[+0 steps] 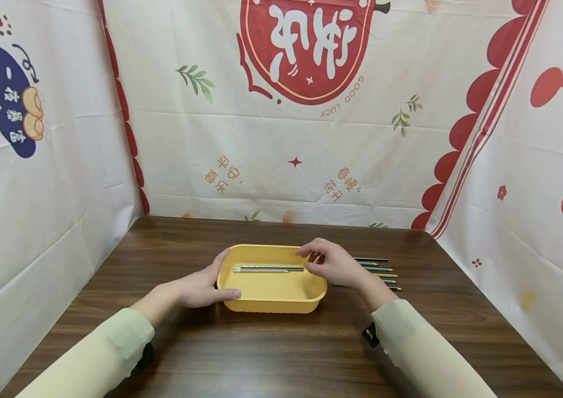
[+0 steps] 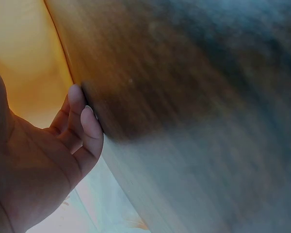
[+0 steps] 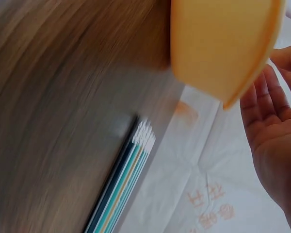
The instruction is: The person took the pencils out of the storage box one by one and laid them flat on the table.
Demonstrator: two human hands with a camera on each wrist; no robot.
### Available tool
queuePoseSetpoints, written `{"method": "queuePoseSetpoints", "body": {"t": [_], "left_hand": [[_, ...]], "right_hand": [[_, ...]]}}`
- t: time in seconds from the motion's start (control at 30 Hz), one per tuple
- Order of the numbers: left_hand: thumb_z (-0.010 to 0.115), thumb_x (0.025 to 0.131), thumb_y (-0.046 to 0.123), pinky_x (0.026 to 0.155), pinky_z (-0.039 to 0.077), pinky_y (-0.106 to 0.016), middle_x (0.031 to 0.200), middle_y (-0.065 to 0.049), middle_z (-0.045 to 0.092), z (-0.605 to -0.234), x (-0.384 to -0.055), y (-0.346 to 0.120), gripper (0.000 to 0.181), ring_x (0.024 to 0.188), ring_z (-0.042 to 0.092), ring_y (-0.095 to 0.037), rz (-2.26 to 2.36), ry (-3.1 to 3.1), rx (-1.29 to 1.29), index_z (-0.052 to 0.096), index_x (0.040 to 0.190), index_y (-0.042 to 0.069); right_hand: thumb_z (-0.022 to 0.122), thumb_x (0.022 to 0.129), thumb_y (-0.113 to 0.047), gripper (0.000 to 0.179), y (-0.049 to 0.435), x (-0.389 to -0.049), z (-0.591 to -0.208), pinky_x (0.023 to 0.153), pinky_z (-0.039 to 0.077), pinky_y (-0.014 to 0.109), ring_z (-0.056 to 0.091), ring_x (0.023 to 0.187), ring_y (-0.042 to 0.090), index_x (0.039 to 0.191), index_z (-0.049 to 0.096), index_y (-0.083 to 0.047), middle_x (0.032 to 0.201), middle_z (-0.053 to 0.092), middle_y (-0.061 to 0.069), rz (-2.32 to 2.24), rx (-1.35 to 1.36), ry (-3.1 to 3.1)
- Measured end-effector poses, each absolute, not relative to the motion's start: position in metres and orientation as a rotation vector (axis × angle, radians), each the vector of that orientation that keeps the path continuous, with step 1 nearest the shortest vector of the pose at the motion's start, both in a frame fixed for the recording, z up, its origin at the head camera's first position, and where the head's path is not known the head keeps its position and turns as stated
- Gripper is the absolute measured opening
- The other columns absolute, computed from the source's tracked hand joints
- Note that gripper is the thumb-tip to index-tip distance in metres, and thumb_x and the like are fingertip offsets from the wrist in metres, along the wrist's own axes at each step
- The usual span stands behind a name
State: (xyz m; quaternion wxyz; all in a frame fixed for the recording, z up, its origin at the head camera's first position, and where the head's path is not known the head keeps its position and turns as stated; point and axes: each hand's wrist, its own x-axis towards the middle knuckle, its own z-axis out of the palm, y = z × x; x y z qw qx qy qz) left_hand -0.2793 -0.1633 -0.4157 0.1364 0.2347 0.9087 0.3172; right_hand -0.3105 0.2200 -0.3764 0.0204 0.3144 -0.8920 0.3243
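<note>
A yellow plastic tray with raised walls sits on the table. Two pencils, one dark and one pale, lie side by side across its floor. At the tray's left end, my left hand grips the wall, thumb over the front rim and fingers along the outside. My right hand hovers over the tray's right end, fingers loosely bent and holding nothing. Just right of the tray, several pencils lie in a row, partly hidden behind the right hand; the right wrist view shows their whitish ends together.
The dark wood-grain table runs back to a white printed cloth hanging behind it. Similar cloth walls stand at the left and right sides.
</note>
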Motion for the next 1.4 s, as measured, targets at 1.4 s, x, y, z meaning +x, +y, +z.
{"method": "queuePoseSetpoints", "body": {"t": [1.4], "left_hand": [[0.070, 0.099, 0.070, 0.127, 0.036, -0.063, 0.177, -0.030, 0.027, -0.415, -0.278, -0.165, 0.124, 0.157, 0.044, -0.043, 0.943, 2.628, 0.682, -0.011, 0.176, 0.015]], "right_hand": [[0.076, 0.098, 0.003, 0.029, 0.138, -0.340, -0.412, 0.089, 0.056, 0.026, 0.067, 0.098, 0.011, 0.126, 0.078, -0.004, 0.115, 0.078, 0.012, 1.121, 0.964, -2.913]]}}
